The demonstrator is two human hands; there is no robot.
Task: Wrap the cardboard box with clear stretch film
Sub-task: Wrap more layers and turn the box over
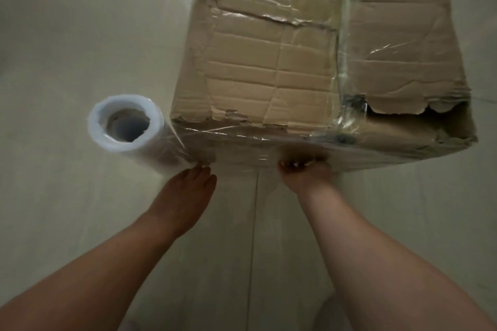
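A large worn cardboard box [282, 62] stands on the floor, with clear stretch film over its top and near side. The stretch film roll [126, 123] stands upright at the box's near left corner, and film runs from it across the near side. My left hand [185, 193] reaches forward with straight fingers, the tips touching the lower part of the roll beside the corner. My right hand [306, 172] rests against the film on the near side, fingers bent. Whether it pinches the film is unclear.
The box's near right corner [419, 121] is torn open, leaving a dark gap. Pale tiled floor [67, 35] surrounds the box, with a tile joint [254, 223] running toward me between my forearms.
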